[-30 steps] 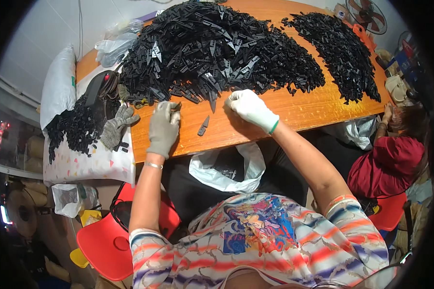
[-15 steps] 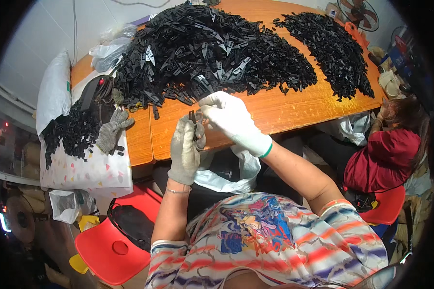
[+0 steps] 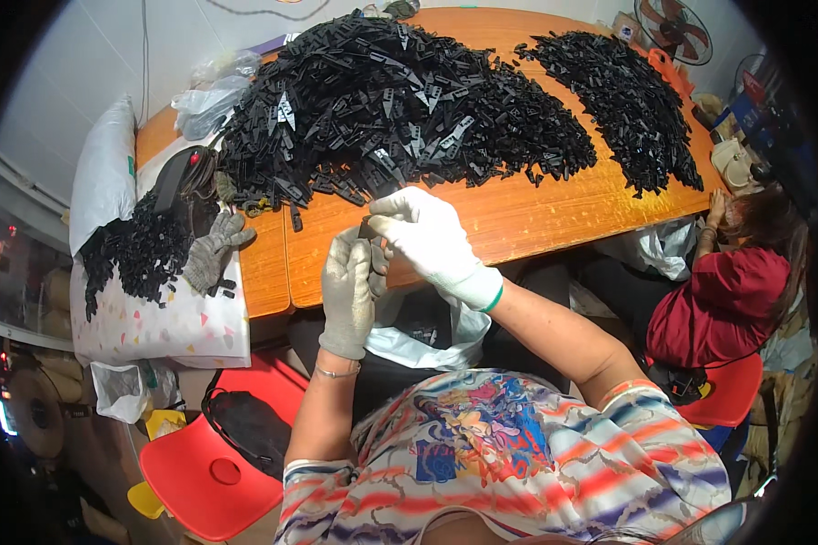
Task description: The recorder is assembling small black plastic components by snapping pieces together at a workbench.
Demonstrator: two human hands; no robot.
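Note:
Both hands wear pale work gloves and meet in front of the table's near edge. My left hand (image 3: pixel 349 295), in a greyish glove, is closed around a small black plastic piece (image 3: pixel 365 228) that sticks up past its fingertips. My right hand (image 3: pixel 434 245), in a whiter glove with a green cuff edge, pinches at the top of that piece; its fingertips partly hide it. Just beyond the hands rises a large heap of black plastic pieces (image 3: pixel 354 109), many long and pointed, on the orange wooden table (image 3: pixel 518 204).
A second heap of black pieces (image 3: pixel 623 109) lies farther right. At left, more pieces (image 3: pixel 136 259) and a grey glove (image 3: pixel 216 250) lie on a patterned cloth (image 3: pixel 164 331). A white bag (image 3: pixel 436 341) hangs below my hands. A person in a dark red shirt (image 3: pixel 723 295) sits at right.
My right fingers have come down onto the top of the black piece, covering part of it. The left hand has turned slightly and stays closed.

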